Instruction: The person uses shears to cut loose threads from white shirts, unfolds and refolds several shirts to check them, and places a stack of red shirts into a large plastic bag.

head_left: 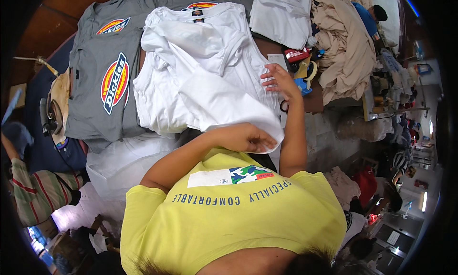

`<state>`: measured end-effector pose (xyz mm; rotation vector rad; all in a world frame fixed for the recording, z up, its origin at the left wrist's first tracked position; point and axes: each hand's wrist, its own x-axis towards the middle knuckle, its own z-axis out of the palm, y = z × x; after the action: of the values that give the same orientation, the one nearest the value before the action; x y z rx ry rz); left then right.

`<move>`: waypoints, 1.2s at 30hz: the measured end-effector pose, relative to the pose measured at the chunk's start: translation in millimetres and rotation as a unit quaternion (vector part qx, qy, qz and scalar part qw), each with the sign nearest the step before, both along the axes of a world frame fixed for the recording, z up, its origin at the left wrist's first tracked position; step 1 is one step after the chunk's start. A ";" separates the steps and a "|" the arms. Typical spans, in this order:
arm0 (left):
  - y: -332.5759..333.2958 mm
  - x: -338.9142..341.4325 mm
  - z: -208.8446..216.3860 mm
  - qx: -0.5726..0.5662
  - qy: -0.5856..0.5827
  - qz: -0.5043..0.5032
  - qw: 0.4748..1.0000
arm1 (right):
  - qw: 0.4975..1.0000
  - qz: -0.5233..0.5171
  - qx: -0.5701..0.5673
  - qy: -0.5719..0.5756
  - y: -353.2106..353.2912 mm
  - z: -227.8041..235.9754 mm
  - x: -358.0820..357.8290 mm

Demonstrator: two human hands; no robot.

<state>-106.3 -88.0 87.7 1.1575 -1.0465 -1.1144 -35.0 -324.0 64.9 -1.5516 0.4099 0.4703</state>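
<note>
A stack of white sleeveless shirts (210, 79) lies in front of me, the top one rumpled, with dark neck labels at its far end. Low in front of my body, my left hand (250, 138) has its fingers curled at the near right corner of the top shirt, where the hem folds round them. My right hand (281, 81) is raised beside the stack's right edge, its fingers apart and holding nothing; whether the fingertips touch the cloth I cannot tell.
Grey printed T-shirts (90, 89) lie to the left. On the right are a folded white garment (280, 17), a beige cloth heap (341, 46), a tape roll (311, 71), a red item (296, 54) and scissors (284, 105). An iron-like tool (55, 115) stands far left, near another person's striped clothing (40, 191).
</note>
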 end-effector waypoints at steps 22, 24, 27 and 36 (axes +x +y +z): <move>184.8 7.8 -52.0 0.298 0.018 0.340 0.892 | 0.955 0.232 -0.176 0.066 -53.7 -3.6 -124.5; 187.3 27.9 -87.8 0.299 -0.063 0.569 0.763 | 0.936 0.178 -0.297 -0.063 -44.4 -45.3 -97.1; 159.7 71.3 -112.1 0.410 -0.378 0.716 0.419 | 0.943 -0.019 -0.298 -0.146 16.7 -73.0 -53.2; 162.3 13.5 -107.4 0.355 -0.360 0.593 0.627 | 0.866 0.056 -0.489 -0.092 12.8 -65.9 -60.1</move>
<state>-92.8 74.3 -19.6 2.5147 -0.0667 0.1636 -95.1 -311.2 -1.1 -2.5959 0.4347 0.1805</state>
